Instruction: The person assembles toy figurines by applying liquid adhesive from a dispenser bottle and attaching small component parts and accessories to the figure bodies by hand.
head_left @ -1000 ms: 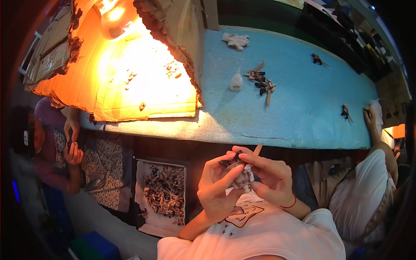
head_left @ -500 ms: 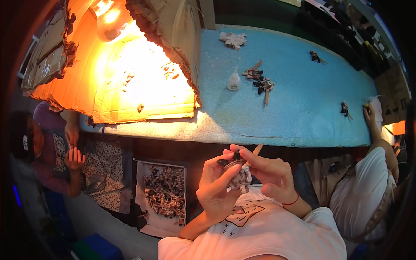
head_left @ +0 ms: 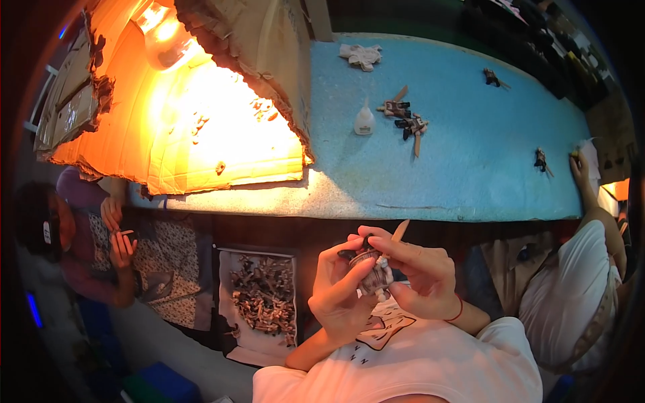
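At lower centre of frame, grasping figurine (head_left: 379, 273) with left hand (head_left: 337, 287) and right hand (head_left: 430, 277), probably by its sides, partly hidden; below table (head_left: 470, 161) with bottle (head_left: 364, 122).

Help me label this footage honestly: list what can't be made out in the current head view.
All in the head view:
Part of the figurine: covered by the left hand and right hand.
Lower end of the tan stick: hidden by the right hand.
Details of the pieces under the lamp: lost in glare.
Single small parts in the tray: too small, jumbled.
Whatever the left-side co-worker's hands hold: too small, partly behind fingers.
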Available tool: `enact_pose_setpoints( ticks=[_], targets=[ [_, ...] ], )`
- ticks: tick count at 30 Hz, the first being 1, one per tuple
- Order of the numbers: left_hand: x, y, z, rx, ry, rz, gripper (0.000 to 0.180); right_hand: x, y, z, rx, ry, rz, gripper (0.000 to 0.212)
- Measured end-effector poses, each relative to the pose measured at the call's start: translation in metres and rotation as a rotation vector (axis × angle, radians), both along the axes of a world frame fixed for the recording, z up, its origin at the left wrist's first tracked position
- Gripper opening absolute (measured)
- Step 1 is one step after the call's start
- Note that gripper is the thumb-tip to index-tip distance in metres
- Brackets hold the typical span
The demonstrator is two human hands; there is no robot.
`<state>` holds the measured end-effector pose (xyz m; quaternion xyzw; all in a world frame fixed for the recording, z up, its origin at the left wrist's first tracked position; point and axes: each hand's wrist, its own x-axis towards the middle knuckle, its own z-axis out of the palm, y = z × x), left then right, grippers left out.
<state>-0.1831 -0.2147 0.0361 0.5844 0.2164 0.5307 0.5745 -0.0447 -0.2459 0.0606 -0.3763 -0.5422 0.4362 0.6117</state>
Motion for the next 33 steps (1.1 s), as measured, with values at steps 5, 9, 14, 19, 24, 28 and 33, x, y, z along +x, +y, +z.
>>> enact_pose_setpoints(
  ticks=[5, 9, 14, 19, 24, 28, 33],
  targets=[
    [0.002, -0.001, 0.002, 0.037, 0.017, 0.026, 0.04, -0.001, 0.001, -0.003, 0.092, -0.108, -0.069, 0.059],
    [0.0, -0.003, 0.002, 0.08, 0.077, 0.052, 0.04, 0.002, 0.001, -0.003, 0.117, -0.13, -0.062, 0.059],
    [-0.001, 0.0, 0.012, 0.116, 0.147, 0.058, 0.04, 0.001, 0.002, -0.009, 0.039, 0.08, 0.028, 0.059],
    [0.003, 0.003, 0.012, 0.089, 0.145, 0.036, 0.036, 0.003, 0.002, -0.006, -0.029, 0.102, 0.016, 0.058],
    [0.009, 0.009, -0.003, 0.179, 0.225, 0.204, 0.039, -0.001, 0.007, -0.014, 0.024, -0.098, -0.132, 0.052],
    [0.018, -0.003, 0.02, 0.116, 0.481, 0.309, 0.029, -0.013, 0.008, -0.03, 0.065, 0.022, -0.193, 0.055],
    [0.019, -0.014, 0.023, 0.211, 0.56, 0.286, 0.029, -0.016, -0.009, -0.022, 0.121, -0.042, -0.337, 0.052]
  ],
)
